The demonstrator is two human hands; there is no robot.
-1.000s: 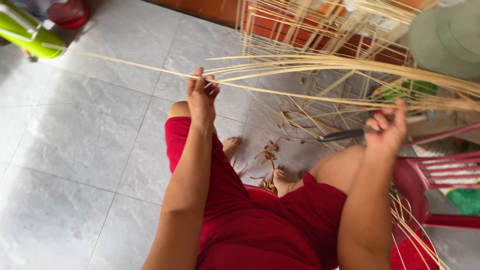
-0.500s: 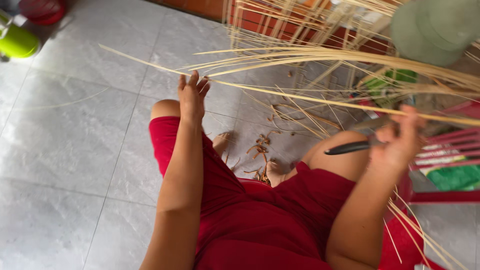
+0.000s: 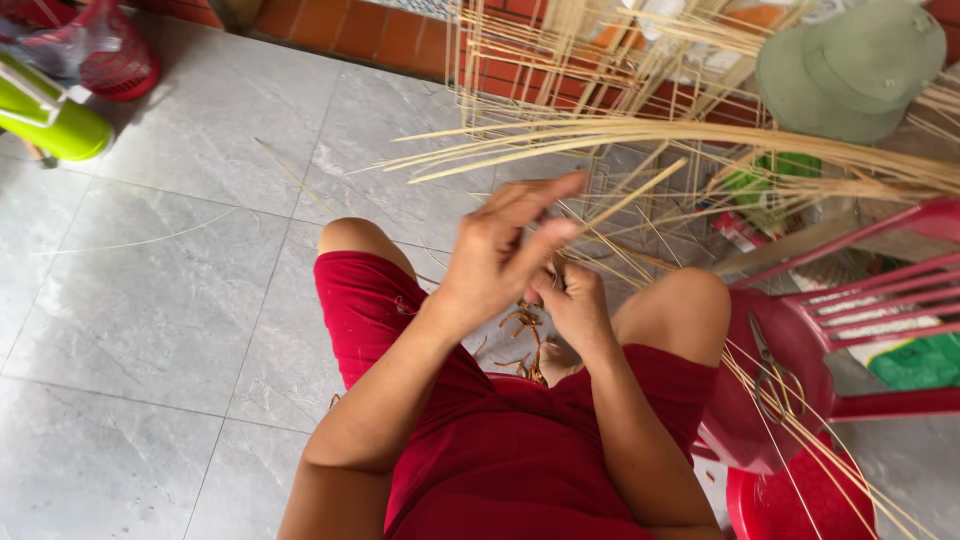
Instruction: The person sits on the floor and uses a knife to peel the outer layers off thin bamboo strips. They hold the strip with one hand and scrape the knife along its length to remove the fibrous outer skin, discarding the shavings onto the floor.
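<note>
Fingers [image 3: 540, 215] of the left hand [image 3: 495, 265] are curled and pinched together over the right hand [image 3: 572, 300], both meeting just above the bare knees of the person in red shorts [image 3: 500, 450]. One pale bamboo strip [image 3: 635, 195] slants up and away from the two hands; it seems gripped where they meet, though the left hand hides the exact hold, and whether the right fingers are clenched on it I cannot tell. Beyond the hands a loose sheaf of bamboo strips [image 3: 700, 140] arches across, too many to count, in front of a square-gridded bamboo frame [image 3: 540, 70] against the brick wall base [image 3: 360, 30]. Right of the hands stand red plastic chairs [image 3: 850, 300], hard against the right knee, with one pair of scissors [image 3: 770, 365] on a seat and one green hat [image 3: 850, 65] above. Left of the hands the grey tiled floor [image 3: 150, 300] lies open out to one lime-green object [image 3: 50, 115] and one red basket [image 3: 115, 55] at the far corner.
</note>
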